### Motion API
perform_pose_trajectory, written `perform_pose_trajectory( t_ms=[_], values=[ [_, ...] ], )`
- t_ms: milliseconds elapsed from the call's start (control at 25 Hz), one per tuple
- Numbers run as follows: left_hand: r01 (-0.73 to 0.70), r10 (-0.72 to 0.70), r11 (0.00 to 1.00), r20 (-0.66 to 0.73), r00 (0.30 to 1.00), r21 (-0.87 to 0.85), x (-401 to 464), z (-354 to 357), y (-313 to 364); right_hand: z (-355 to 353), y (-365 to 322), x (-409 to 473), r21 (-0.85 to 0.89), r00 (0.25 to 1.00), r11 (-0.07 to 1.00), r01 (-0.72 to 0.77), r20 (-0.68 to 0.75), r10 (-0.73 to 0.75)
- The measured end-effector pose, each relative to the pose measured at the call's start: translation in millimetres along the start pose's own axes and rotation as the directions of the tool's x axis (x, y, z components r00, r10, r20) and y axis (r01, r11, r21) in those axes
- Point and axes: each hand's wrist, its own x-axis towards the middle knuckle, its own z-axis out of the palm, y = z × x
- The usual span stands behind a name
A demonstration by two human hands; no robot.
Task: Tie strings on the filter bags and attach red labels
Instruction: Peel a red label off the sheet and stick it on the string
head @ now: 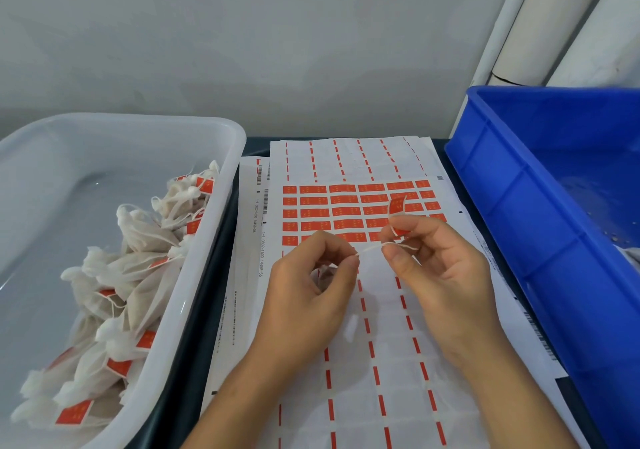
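string [370,248] thin, white, taut between hands

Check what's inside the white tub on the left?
The white tub holds a pile of tied filter bags carrying red labels. Bags lower in the pile are covered.

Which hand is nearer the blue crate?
Right. The right hand is beside the blue crate; the left hand is farther, toward the white tub.

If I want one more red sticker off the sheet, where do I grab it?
Pick a corner of a red sticker at the block's edge, coming from above with a fingernail. The stickers lie flat on the label sheet, so only a lifted corner gives you something to pinch.
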Motion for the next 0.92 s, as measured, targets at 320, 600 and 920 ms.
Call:
perform_pose_trajectory(
  t_ms=[320,600,920],
  values=[
    [-0.006,0.006,1.0,0.009,1.0,0.0,0.0,0.4,1.1,0.3,-1.6,-1.5,0.037,0.998,0.998,-0.053,-0.041,0.054],
    [-0.012,0.012,1.0,0.021,1.0,0.011,-0.1,1.2,-0.5,-2.6,0.4,-2.1,0.109,0.995,0.99,-0.086,-0.044,0.092],
    [-0.022,0.021,1.0,0.028,0.999,0.022,-0.1,1.8,-1.8,-2.4,4.5,0.6,0.118,0.994,0.991,-0.057,-0.086,0.067]
  ],
)
